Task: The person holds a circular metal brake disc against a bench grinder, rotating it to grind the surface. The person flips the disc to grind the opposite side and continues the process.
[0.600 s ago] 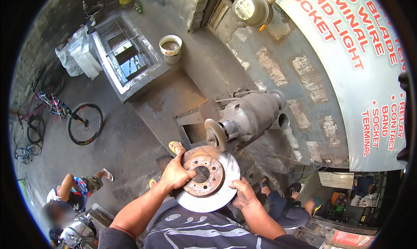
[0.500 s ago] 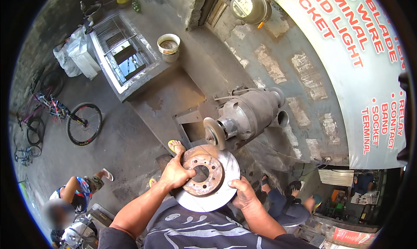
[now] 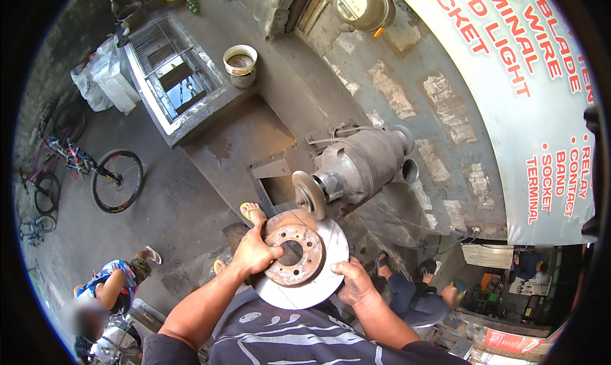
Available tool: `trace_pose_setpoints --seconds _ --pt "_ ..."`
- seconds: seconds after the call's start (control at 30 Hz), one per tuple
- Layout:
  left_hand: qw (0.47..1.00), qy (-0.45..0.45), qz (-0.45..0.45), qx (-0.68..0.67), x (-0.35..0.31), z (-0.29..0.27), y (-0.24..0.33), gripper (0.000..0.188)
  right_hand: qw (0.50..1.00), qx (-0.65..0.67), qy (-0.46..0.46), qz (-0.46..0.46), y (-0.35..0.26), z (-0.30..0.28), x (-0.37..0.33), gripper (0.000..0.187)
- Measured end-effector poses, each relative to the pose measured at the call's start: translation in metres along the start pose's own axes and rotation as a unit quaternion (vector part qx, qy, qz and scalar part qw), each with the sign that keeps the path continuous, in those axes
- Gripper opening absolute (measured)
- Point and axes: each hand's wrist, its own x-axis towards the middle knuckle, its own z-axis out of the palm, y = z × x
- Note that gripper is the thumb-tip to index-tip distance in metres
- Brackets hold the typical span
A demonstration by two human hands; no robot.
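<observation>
Between my two hands is a brake disc (image 3: 324,273), its outer ring mostly shiny bare metal and its raised hub rusty with several bolt holes around a central opening. My left hand (image 3: 253,250) grips the left side, its thumb reaching to the hub's central hole. At the right rim my right hand (image 3: 353,281) holds on, thumb on top and fingers hidden underneath. The disc's far edge is at the round grinding wheel (image 3: 310,194) of a dusty bench grinder (image 3: 359,164); whether they touch I cannot tell. A browner patch shows on the ring near the wheel.
A white bucket (image 3: 242,64) stands beside a framed grate (image 3: 167,69) at the far left. Bicycles (image 3: 117,181) are on the left. One person (image 3: 118,282) is at lower left, another (image 3: 420,298) crouches at right. A large printed banner (image 3: 509,98) hangs at the right.
The whole view has shifted slightly, moving the scene a little left. Both hands keep the same hold on the brake disc, which stays by the grinding wheel.
</observation>
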Motion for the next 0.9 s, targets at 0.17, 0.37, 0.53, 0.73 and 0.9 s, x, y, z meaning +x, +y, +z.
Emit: trace_pose_setpoints --seconds 0.17,0.37,0.53,0.73,0.9 --pt "0.999 0.022 -0.011 0.04 -0.007 -0.007 0.015 0.107 0.999 0.031 0.011 0.038 0.013 -0.029 0.015 0.037" --pt "0.991 0.073 -0.038 0.106 -0.016 -0.009 0.015 0.109 0.995 0.055 0.017 0.08 0.012 -0.016 0.017 0.049" --pt "0.987 0.095 -0.048 0.117 -0.028 -0.013 0.021 0.11 0.994 0.059 0.009 0.086 0.015 -0.015 0.019 0.053" --pt "0.988 0.111 -0.05 0.1 -0.041 -0.017 0.024 0.111 0.995 0.05 -0.028 0.085 0.019 -0.021 0.02 0.06" --pt "0.986 0.144 -0.039 0.076 -0.058 -0.021 0.029 0.111 0.995 0.025 -0.061 0.074 0.013 -0.011 0.02 0.067"
